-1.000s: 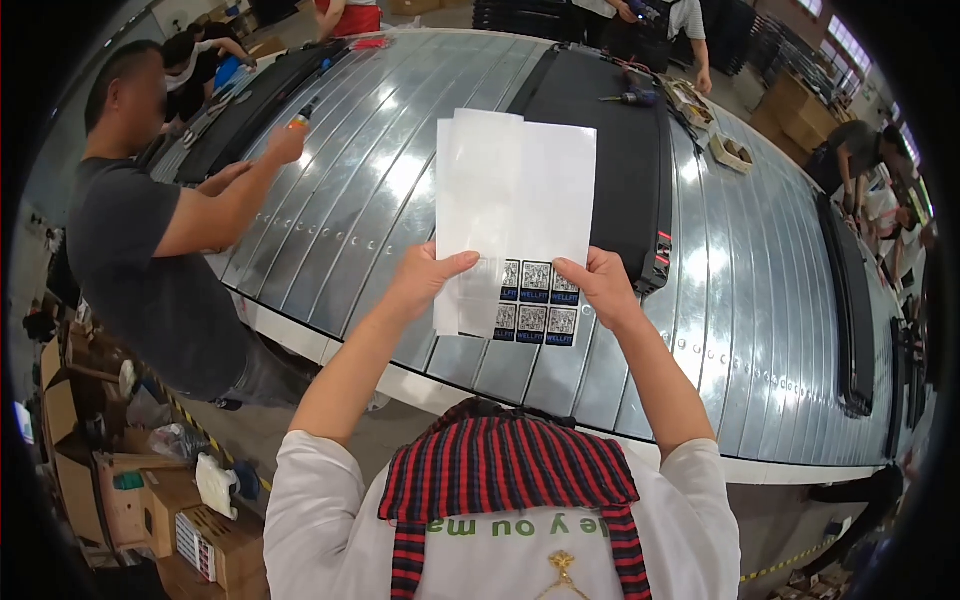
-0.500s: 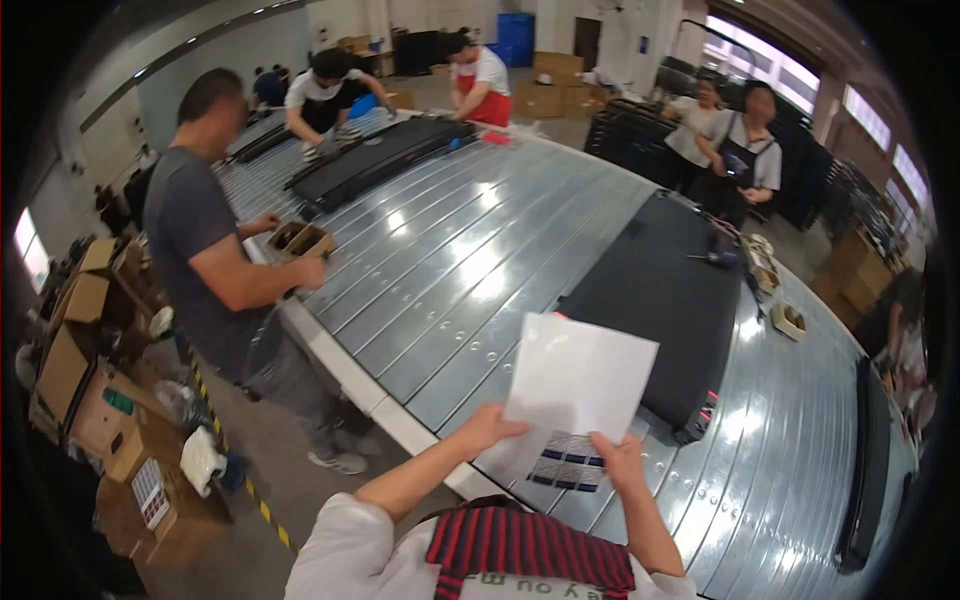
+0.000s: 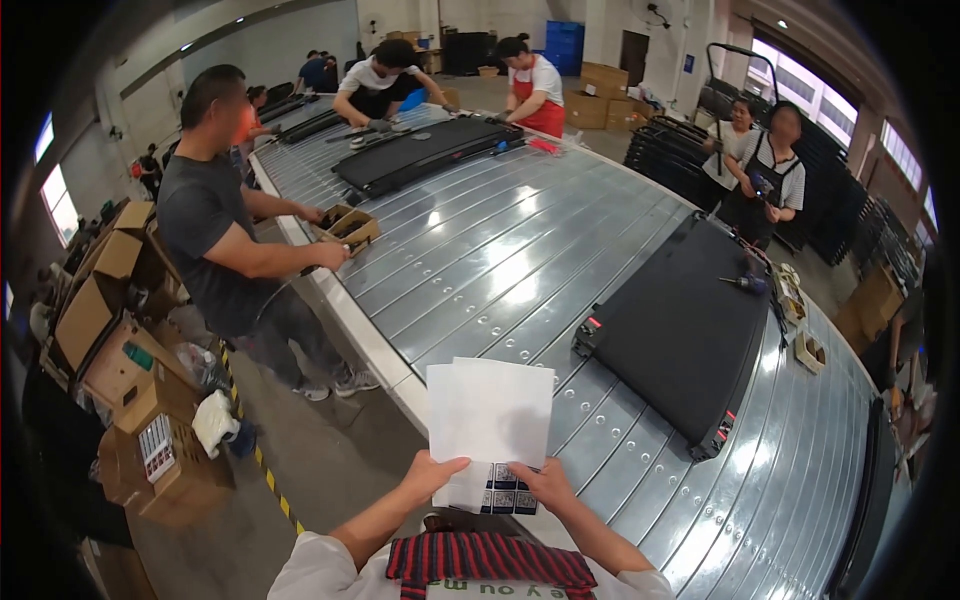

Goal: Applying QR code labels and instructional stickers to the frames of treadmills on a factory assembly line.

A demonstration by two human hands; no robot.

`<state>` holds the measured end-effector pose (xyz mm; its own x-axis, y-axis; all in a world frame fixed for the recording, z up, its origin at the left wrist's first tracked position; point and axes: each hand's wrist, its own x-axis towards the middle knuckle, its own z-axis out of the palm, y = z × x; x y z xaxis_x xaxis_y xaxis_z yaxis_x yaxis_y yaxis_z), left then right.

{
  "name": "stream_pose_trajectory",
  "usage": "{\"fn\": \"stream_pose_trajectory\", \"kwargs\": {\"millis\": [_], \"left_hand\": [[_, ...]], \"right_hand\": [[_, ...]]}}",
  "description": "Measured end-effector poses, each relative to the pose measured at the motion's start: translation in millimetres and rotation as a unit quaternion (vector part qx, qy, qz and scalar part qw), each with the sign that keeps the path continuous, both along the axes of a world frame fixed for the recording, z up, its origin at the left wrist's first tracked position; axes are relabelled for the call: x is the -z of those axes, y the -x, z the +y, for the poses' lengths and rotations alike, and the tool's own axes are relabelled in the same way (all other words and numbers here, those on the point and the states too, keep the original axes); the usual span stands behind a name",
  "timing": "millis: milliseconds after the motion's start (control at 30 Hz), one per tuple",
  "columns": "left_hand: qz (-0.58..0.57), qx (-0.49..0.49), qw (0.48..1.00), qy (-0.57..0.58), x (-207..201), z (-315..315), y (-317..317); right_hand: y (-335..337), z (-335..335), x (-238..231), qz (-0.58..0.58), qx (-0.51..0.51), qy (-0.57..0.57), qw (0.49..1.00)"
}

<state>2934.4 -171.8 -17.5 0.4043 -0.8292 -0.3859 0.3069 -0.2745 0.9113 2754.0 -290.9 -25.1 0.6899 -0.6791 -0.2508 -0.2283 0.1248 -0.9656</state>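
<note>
Both my hands grip a small stack of white paper sheets (image 3: 490,408) in front of me at the table's near edge. My left hand (image 3: 432,476) pinches the left side, thumb on top. My right hand (image 3: 545,484) pinches the right side the same way. At the lower end of the stack lies a sheet of dark blue and white printed labels (image 3: 513,501), partly under my right fingers. Beyond the paper, to the right, a flat black panel (image 3: 680,330) with red-marked corner fittings rests on the ribbed metal tabletop (image 3: 480,270).
A power drill (image 3: 745,285) lies on the black panel; small parts boxes (image 3: 810,353) stand right of it. Across the left edge a co-worker (image 3: 215,200) holds a divided cardboard box (image 3: 350,226). Two people work at another black panel (image 3: 430,153). Cartons (image 3: 165,430) crowd the left floor.
The paper stack has moved left and closer to me, and sits straighter, with both hands still on it. The view has turned, so the tabletop and black panel appear farther right.
</note>
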Motion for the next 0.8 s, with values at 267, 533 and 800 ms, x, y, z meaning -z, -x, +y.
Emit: {"fn": "stream_pose_trajectory", "kwargs": {"millis": [267,533,800], "left_hand": [[0.008,-0.170,0.985,0.007,14.5,135.2,-69.8],[-0.002,-0.349,0.936,-0.038,58.8,326.1,-193.8],[0.082,-0.495,0.863,0.054,84.5,456.5,-281.3]], "right_hand": [[-111.8,89.6,3.6,-0.035,-0.126,0.054,0.990],[-244.5,185.7,14.9,0.054,-0.124,0.177,0.975],[-362.3,227.1,65.6,0.079,-0.239,0.416,0.874]]}}
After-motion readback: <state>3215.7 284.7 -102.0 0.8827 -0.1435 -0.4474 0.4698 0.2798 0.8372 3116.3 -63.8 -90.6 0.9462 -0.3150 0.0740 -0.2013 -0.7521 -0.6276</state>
